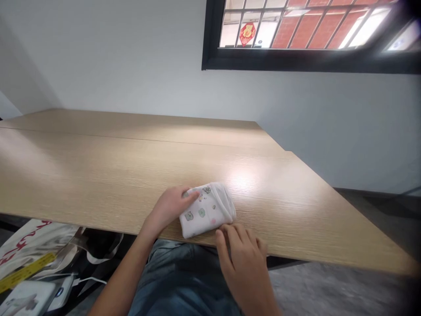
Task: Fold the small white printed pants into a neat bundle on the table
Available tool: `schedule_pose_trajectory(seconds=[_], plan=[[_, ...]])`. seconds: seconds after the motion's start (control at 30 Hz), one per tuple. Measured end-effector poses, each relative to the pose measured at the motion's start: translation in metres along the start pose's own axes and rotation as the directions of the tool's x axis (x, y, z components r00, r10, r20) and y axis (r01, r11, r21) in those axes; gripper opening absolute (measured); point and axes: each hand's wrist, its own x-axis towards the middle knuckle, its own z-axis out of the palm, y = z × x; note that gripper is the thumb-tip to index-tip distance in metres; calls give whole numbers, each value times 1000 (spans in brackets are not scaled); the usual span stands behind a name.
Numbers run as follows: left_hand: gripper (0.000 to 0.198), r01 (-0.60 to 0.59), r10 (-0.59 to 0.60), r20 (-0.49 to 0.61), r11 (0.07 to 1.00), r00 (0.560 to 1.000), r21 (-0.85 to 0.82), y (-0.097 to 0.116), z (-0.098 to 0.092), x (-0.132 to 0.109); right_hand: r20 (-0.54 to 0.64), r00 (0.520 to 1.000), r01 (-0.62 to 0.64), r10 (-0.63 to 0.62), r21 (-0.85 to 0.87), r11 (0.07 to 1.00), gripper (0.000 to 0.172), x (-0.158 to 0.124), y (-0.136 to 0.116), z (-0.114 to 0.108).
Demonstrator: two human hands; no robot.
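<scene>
Now the cloth lies on the table between my hands, long axis roughly crosswise, my left hand nearer, thumb over its left end, pinching or not I can't tell, my right hand loosely bent by its near right corner.

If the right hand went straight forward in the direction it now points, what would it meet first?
Most likely the folded white cloth, at its near right corner. The right hand is right beside it; whether they touch is unclear.
</scene>
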Motion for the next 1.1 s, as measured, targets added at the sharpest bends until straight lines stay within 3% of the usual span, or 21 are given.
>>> schedule_pose_trajectory(seconds=[0.13, 0.23, 0.43, 0.7, 0.8, 0.97, 1.03, 1.1], plan=[[46, 104, -106, -3, 983, 994, -151, -22, 10, -30, 212, 970, -106, 121, -79, 991, 29, 43, 13, 14], [51, 159, -166, -6, 956, 986, -247, -28, 17, -39, 300, 949, -34, 94, -200, 979, 27, 66, 9, 22], [55, 173, -159, 67, 916, 985, -361, -30, 16, -33, 294, 954, 16, 62, -256, 967, 27, 65, 5, 26], [47, 145, -131, 65, 929, 989, -340, -21, 22, -29, 295, 955, 59, 33, -299, 952, 24, 62, 16, 21], [43, 143, -98, 150, 934, 984, -328, -5, 41, -21, 255, 967, 86, -3, -316, 945, 21, 52, 45, 9], [36, 94, 19, 314, 936, 949, -340, 28, 97, -27, 57, 993, 113, -103, -227, 967, 26, 11, 109, -31], [32, 53, 76, 334, 931, 939, -362, 37, 122, -40, 40, 996, 90, -85, -164, 982, 25, -17, 128, -49], [28, 27, 149, 393, 913, 907, -408, 41, 150, -54, -14, 1000, -25, 24, -92, 995, 26, -50, 142, -59]])
